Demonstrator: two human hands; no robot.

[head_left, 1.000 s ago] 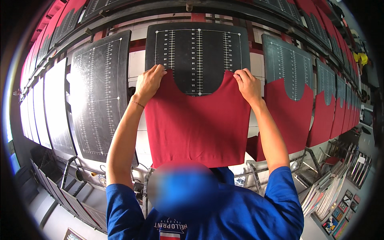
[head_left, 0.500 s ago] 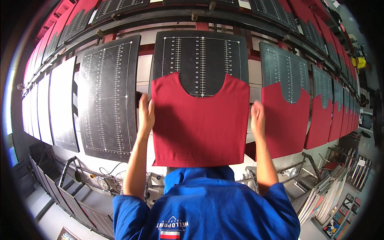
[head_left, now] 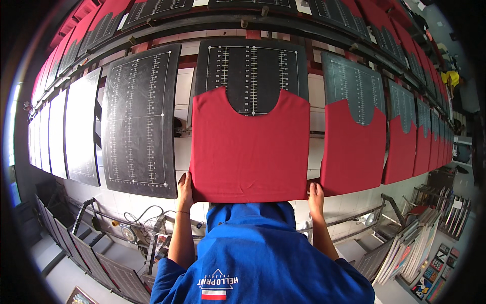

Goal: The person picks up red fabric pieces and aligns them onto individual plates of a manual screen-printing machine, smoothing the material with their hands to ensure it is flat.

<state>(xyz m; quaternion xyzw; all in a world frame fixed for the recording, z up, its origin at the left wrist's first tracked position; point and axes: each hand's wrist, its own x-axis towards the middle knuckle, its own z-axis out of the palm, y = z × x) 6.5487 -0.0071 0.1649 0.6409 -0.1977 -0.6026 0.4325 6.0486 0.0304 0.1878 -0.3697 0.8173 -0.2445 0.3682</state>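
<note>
A red shirt panel with a scooped neckline lies smooth over the near part of a black printing board marked with white scales. My left hand is at the panel's lower left corner, fingers closed around the edge. At the lower right corner, my right hand has its fingers bent in and pressed to the edge. Fingertips of both hands are partly hidden along the board's sides. A few faint creases show near the panel's lower hem.
To the left stands a bare black board, with shiny boards beyond it. Another red panel covers the board on my right, and several more follow. A dark rail runs behind. Stacked frames lean at lower right.
Both hands have come down from beside the panel's upper sides to its lower corners and closed there. The hem lies straighter, and the shadow on the panel's left has gone.
</note>
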